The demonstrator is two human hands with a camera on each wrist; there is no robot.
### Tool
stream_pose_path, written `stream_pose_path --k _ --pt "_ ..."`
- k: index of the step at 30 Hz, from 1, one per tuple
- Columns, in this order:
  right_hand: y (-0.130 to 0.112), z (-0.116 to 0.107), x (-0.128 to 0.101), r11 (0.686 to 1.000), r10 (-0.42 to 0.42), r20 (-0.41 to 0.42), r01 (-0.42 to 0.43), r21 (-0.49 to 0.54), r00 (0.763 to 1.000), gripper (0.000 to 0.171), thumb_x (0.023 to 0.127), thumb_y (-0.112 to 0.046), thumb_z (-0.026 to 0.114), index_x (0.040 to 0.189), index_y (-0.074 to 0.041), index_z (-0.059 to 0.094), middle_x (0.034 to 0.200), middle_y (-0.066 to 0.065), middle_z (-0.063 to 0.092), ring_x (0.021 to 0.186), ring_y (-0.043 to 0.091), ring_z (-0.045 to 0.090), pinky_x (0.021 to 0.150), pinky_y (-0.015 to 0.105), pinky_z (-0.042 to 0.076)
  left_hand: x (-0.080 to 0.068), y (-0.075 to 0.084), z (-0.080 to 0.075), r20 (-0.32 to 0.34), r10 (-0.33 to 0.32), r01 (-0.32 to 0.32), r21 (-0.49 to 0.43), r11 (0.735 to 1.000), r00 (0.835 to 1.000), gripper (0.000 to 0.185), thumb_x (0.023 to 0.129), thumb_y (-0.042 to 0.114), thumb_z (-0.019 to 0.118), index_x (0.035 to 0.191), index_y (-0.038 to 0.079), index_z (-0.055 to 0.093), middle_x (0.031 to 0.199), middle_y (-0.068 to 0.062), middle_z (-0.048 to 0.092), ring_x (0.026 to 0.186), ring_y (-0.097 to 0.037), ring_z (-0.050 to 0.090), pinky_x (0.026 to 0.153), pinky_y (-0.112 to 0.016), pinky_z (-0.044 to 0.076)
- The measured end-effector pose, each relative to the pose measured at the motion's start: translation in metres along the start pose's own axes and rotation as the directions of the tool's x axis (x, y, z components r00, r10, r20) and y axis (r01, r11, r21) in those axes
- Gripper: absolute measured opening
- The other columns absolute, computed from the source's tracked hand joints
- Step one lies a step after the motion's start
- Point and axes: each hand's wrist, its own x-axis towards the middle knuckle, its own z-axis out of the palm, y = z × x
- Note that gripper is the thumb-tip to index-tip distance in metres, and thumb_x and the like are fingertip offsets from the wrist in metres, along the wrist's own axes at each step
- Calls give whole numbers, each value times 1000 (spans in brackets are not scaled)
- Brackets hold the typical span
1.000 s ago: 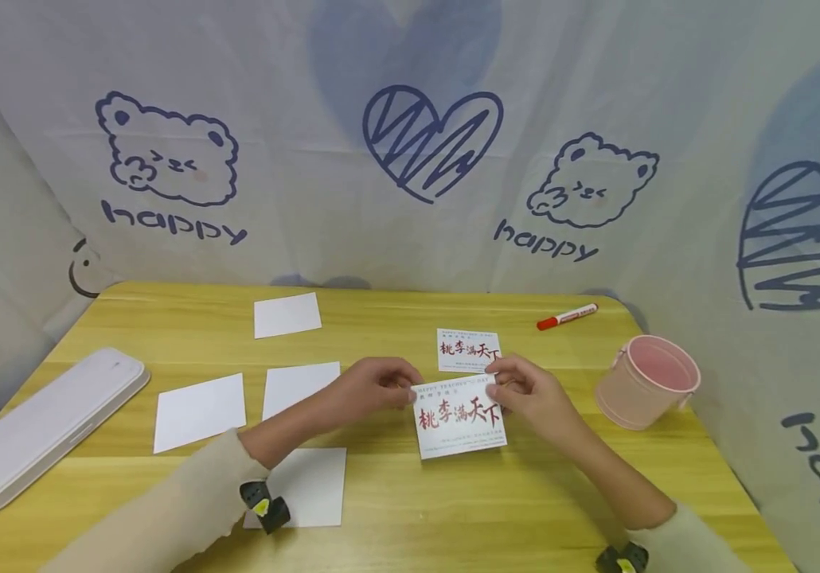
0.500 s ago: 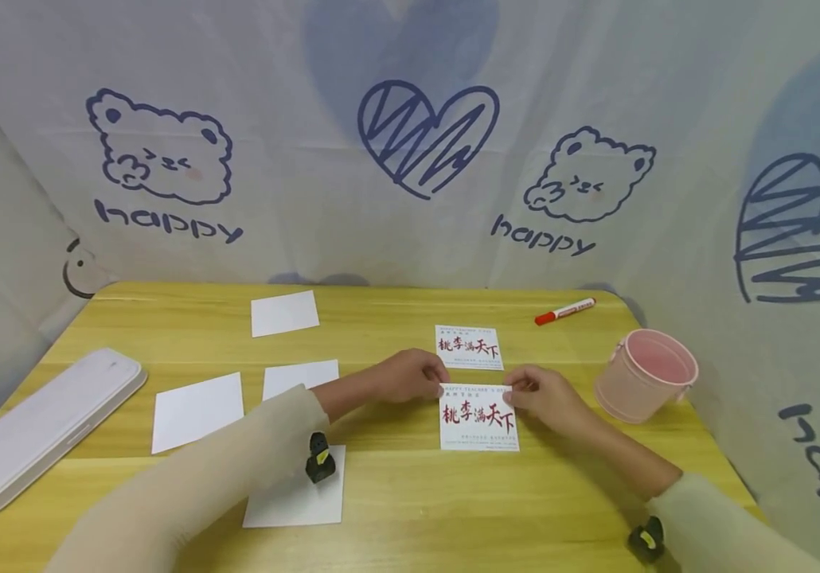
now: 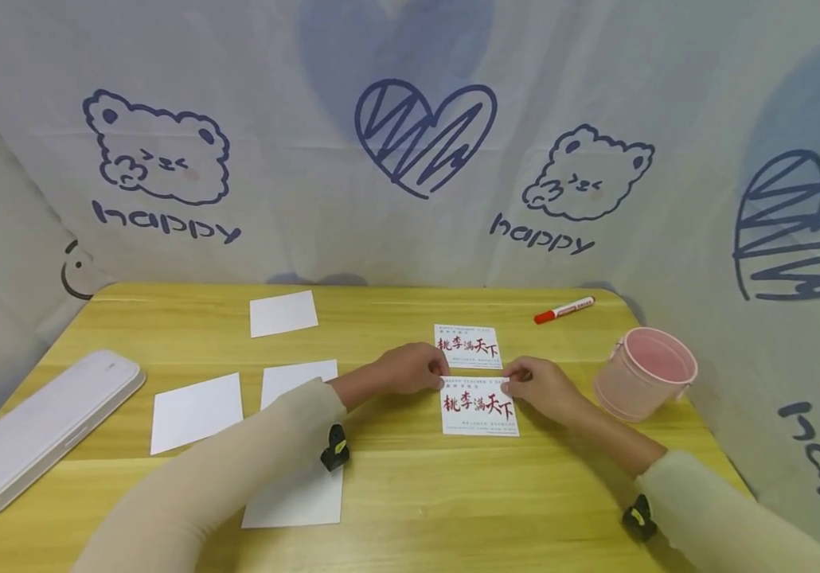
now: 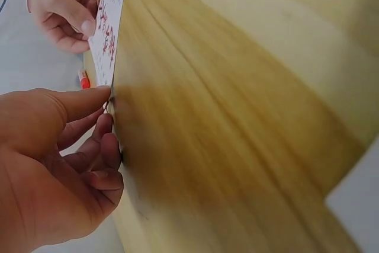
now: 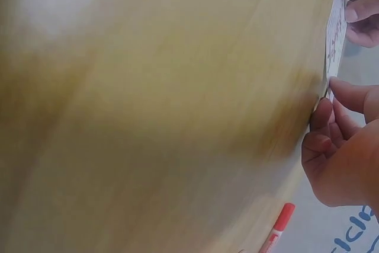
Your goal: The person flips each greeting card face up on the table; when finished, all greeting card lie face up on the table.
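A white card with red characters (image 3: 478, 411) lies on the yellow wooden table (image 3: 453, 493), just below a second matching card (image 3: 468, 346). My left hand (image 3: 410, 368) pinches the near card's top left corner; the left wrist view shows thumb and fingers on the card edge (image 4: 108, 39). My right hand (image 3: 540, 387) pinches its top right corner, and the right wrist view shows that hand (image 5: 343, 146) at the card edge (image 5: 335, 34). Both arms wear cream sleeves.
Several blank white cards (image 3: 197, 411) lie on the left half of the table. A white flat case (image 3: 37, 430) sits at the left edge. A red marker (image 3: 563, 309) lies at the back right, and a pink bucket (image 3: 645, 374) stands at the right. Printed cloth surrounds the table.
Both hands carried the near card away from me and to the right, straightened it, and set it down just below the far card.
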Motion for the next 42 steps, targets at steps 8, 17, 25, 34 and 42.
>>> stream_pose_path --k 8,17,25,34,42 --pt "-3 1 3 996 -1 37 4 -89 999 18 94 -20 70 108 -10 69 91 0 64 82 15 56 76 31 45 -1 -2 -1 -13 -20 21 60 998 1000 9 96 22 69 104 18 72 105 4 69 91 -11 62 81 -34 51" --pt "-40 -3 7 998 -42 -12 41 -41 999 23 98 -22 66 117 -8 67 96 4 64 79 19 55 66 30 46 -45 -29 -48 -139 -94 97 17 995 986 20 98 19 62 116 13 70 112 -2 70 97 -18 63 85 -39 51" --pt "-102 43 26 982 -170 115 158 107 979 31 98 -24 68 125 -10 66 102 -1 66 75 15 58 60 28 49 -112 -100 -83 -150 -167 165 -28 986 974 23 98 14 62 119 7 68 112 -9 69 97 -23 61 81 -39 50" --pt "-153 101 70 955 -282 297 238 175 912 41 96 -23 70 133 -8 62 120 5 64 97 19 61 80 30 53 -151 -145 -96 -84 -236 228 -97 969 968 24 94 14 70 115 2 68 108 -11 67 93 -22 56 81 -35 49" --pt "-167 132 93 956 -277 339 292 7 899 42 93 -32 74 130 -13 65 118 1 62 111 15 57 98 30 47 -160 -159 -99 -48 -255 250 -99 963 966 28 92 16 73 116 2 68 113 -13 66 101 -25 55 90 -42 48"
